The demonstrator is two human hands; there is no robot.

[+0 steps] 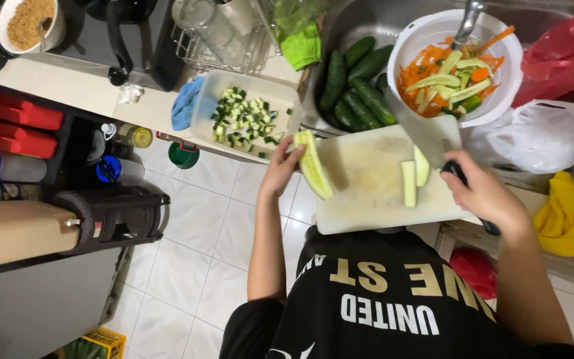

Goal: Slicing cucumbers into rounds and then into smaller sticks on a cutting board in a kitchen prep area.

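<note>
— Hands first: what are they doing?
— Left hand (pixel 279 174) is gripping a long cucumber half (pixel 313 163) at the cutting board's (pixel 367 199) left edge. Right hand (pixel 483 194) is clasping a knife (pixel 428 136), its blade lying over two cucumber strips (pixel 414 176).
— Farther off?
— A clear tub (pixel 280 93) of diced cucumber is sitting beyond the board, whole cucumbers (pixel 357 83) are lying in the sink, and a white colander (pixel 499 100) is holding carrot and cucumber strips.

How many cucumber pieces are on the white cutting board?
3. One long half at the board's left edge under the left hand; two shorter pieces near the knife in the right hand.
</note>
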